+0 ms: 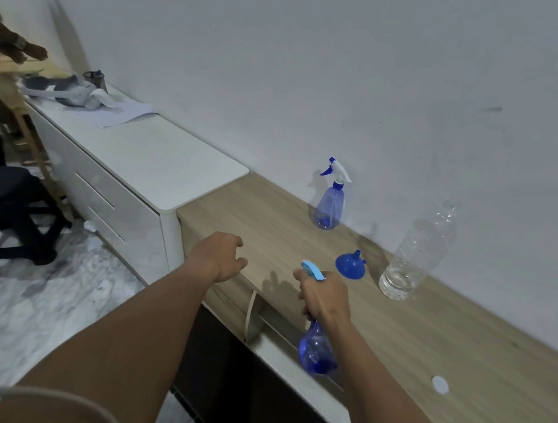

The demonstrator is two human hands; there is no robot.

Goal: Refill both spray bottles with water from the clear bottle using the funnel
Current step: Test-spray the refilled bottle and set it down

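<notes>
- R hand grips the held spray bottle at the neck, fingers wrapped tight just under the light-blue trigger head, which sticks out past the knuckles.
- Bottle body (clear blue) hangs below the grip, toward the camera, tilted. It's off the surface, at the front edge of the wooden counter.
- L hand is left of the grip, well apart from it. Fingers loosely curled, holding nothing, over the counter's left front corner.
- Blue funnel is just beyond the grip, slightly to the R. It sits wide mouth down on the counter, spout up.
- Clear bottle is further R of the funnel, beyond the grip, standing near the wall. Water only in the bottom part. Top is blurry, can't tell if capped.
- 2nd spray bottle is straight beyond the grip, upright against the wall, w/ a white-and-blue head. It looks nearly empty.
- Small white disc lies flat on the counter, R of the grip and nearer the camera.
- White cabinet is far L of the grip, w/ a white headset-like device on its far end.
- Black stool stands on the floor, far L.
- Another person's hand shows at the top L edge.
</notes>
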